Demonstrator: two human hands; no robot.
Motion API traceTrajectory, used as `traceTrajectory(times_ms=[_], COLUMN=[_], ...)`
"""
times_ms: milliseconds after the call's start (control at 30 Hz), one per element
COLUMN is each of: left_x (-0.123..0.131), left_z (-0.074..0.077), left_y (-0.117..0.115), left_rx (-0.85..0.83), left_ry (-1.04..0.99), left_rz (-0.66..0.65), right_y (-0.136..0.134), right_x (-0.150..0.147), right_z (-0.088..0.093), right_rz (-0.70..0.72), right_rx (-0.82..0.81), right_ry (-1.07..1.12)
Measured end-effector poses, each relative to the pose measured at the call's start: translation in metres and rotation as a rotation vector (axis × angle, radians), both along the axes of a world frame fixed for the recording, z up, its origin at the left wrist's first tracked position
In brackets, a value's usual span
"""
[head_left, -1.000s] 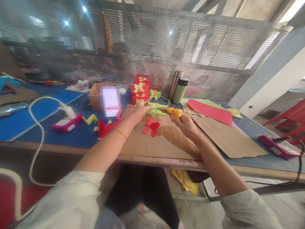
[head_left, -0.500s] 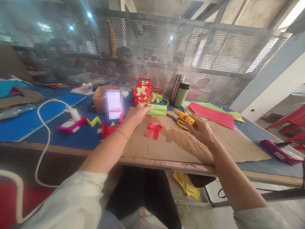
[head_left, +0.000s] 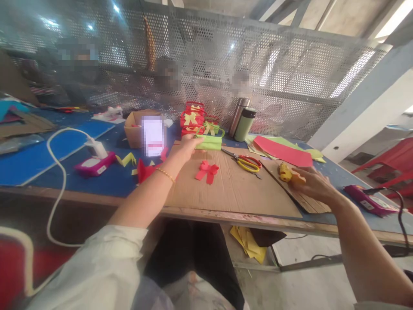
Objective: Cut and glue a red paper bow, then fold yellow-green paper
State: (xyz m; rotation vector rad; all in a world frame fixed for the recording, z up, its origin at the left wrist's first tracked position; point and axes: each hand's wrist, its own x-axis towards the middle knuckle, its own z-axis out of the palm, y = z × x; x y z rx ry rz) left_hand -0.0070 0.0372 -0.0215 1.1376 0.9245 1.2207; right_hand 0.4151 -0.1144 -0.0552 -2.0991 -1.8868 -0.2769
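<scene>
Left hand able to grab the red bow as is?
Probably not cleanly: the left hand is holding the green bag. Otherwise the way looks free; the red bow lies uncovered on the cardboard.

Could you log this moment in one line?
Left hand: holds green bag | Right hand: touches yellow tool | Cardboard: red bow, scissors

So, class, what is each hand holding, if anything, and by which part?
The left hand holds the green bag by its left end. The right hand is at the yellow tool; whether it grips it cannot be told.
</scene>
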Motion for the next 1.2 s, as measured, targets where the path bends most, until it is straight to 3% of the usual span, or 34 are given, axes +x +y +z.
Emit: traceTrajectory(times_ms=[67,133,200,300,433,533,700,900,1100,1200], left_x=[0.0,0.001,0.001,0.0,-0.002,-0.001,0.001,0.002,0.004,0.007], left_z=[-0.001,-0.002,-0.003,-0.004,-0.006,-0.006,-0.005,-0.004,-0.009,-0.009], left_y=[0.002,0.003,0.004,0.005,0.008,0.009,0.005,0.001,0.003,0.001], left_rx=[0.009,0.02,0.027,0.019,0.017,0.023,0.044,0.021,0.016,0.047], left_ry=[0.028,0.054,0.063,0.062,0.058,0.059,0.096,0.073,0.051,0.045], left_rz=[0.001,0.011,0.032,0.069,0.07,0.065,0.059,0.064,0.019,-0.002], right_y=[0.001,0.005,0.014,0.035,0.064,0.078,0.085,0.085,0.081,0.08], right_x=[-0.023,-0.06,-0.107,-0.177,-0.232,-0.242,-0.24,-0.239,-0.241,-0.241], right_z=[0.014,0.029,0.041,0.05,0.052,0.046,0.029,0.011,0.013,0.014], right_rz=[-0.031,0.051,0.139,0.268,0.268,0.249,0.3,0.417,0.504,0.539], right_rx=[0.106,0.204,0.123,-0.096,-0.279,-0.386,-0.406,-0.297,-0.193,-0.121], right_ry=[-0.061,0.028,0.176,0.201,0.101,0.098,0.284,0.599,1.024,1.108])
